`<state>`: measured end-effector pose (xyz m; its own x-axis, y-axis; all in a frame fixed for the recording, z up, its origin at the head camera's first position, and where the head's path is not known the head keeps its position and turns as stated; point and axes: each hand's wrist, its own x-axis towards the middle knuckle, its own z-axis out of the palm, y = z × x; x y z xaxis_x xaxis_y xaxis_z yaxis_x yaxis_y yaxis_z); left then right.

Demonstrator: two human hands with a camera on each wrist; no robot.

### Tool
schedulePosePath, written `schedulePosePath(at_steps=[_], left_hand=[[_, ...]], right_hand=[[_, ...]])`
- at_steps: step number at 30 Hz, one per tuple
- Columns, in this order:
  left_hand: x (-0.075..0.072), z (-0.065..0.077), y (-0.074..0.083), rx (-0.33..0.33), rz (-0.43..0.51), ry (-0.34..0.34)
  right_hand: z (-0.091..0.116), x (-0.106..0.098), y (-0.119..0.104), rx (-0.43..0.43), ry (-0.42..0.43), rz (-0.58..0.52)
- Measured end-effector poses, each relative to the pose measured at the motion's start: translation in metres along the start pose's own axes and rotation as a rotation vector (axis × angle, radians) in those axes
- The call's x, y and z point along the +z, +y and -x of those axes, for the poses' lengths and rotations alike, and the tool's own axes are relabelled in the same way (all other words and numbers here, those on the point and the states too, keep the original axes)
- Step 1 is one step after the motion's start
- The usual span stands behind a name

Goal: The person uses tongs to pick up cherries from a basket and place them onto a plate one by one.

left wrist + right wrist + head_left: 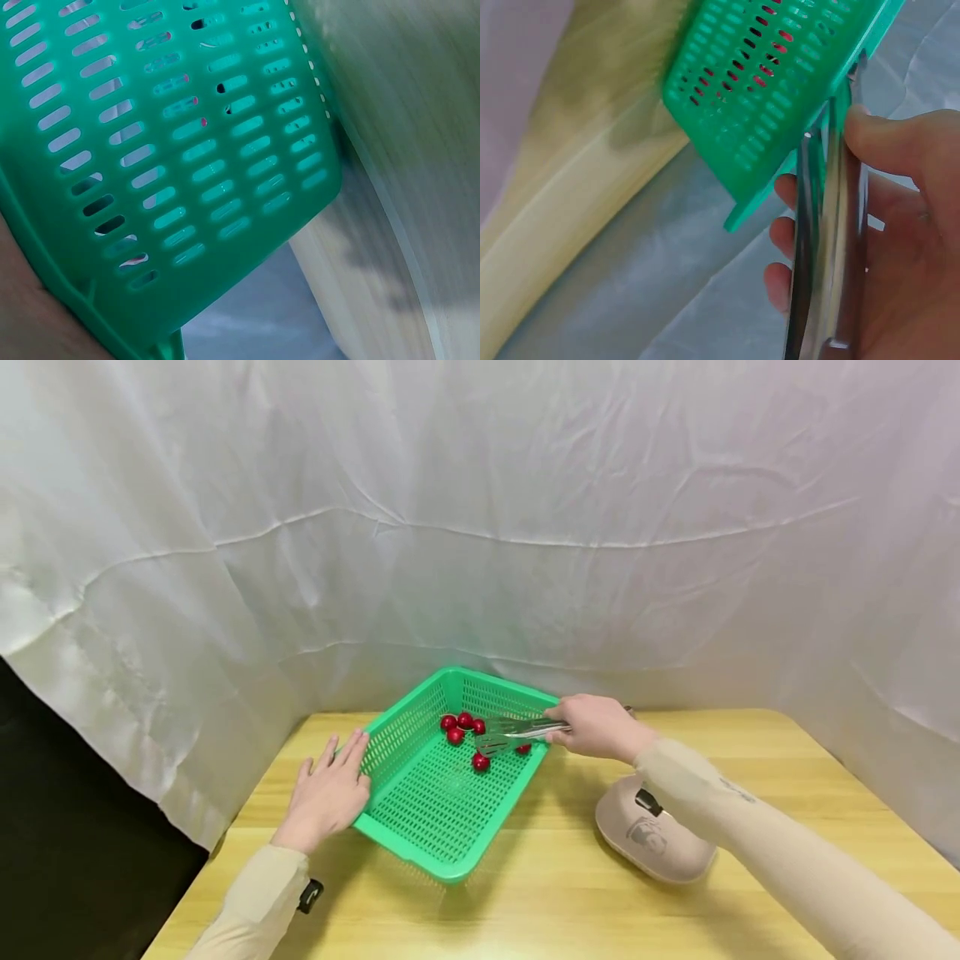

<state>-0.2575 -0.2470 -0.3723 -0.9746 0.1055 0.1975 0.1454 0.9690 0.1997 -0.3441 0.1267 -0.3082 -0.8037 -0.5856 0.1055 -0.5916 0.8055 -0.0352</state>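
A green plastic basket (pixel 431 853) with slotted walls lies over the wooden table, several red cherries (pixel 455 736) on its floor. My left hand (pixel 327 791) rests at the basket's left rim with its fingers extended; the thumb's hold is hidden. My right hand (pixel 600 727) grips metal tongs (pixel 536 727) above the basket's right rim. The tongs' slotted ends reach in among the cherries, and no cherry is plainly seen between them. In the right wrist view, thumb and fingers lie around the tongs' arms (pixel 829 247).
Under my right forearm, a beige rounded container (pixel 652 839) with a printed picture stands on the table (pixel 570 893). A pale curtain (pixel 525 593) hangs behind the table's far edge. Dark space (pixel 82 827) lies off the table's left side.
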Motion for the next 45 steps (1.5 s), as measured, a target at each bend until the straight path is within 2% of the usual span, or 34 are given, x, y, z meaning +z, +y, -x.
schedulePosePath(at_steps=[4,10,15,20,36,45], left_hand=[[0.002,0.001,0.000,-0.003,0.000,0.002],[0.001,-0.001,0.000,-0.002,-0.002,0.012],[0.000,0.000,0.001,-0.004,-0.004,0.001],[0.001,0.000,0.000,-0.004,-0.014,-0.001],[0.002,-0.003,0.002,-0.004,-0.013,0.015],[0.002,-0.003,0.001,-0.005,-0.029,-0.010]], right_hand=[[-0.010,-0.002,-0.007,0.003,-0.060,-0.013],[-0.024,-0.005,-0.018,-0.012,-0.105,0.012],[-0.033,-0.001,-0.028,-0.011,-0.112,0.062],[-0.038,0.004,-0.033,0.026,-0.118,0.086],[-0.041,0.020,-0.039,-0.054,0.005,0.082],[-0.031,0.029,-0.039,-0.112,0.110,0.111]])
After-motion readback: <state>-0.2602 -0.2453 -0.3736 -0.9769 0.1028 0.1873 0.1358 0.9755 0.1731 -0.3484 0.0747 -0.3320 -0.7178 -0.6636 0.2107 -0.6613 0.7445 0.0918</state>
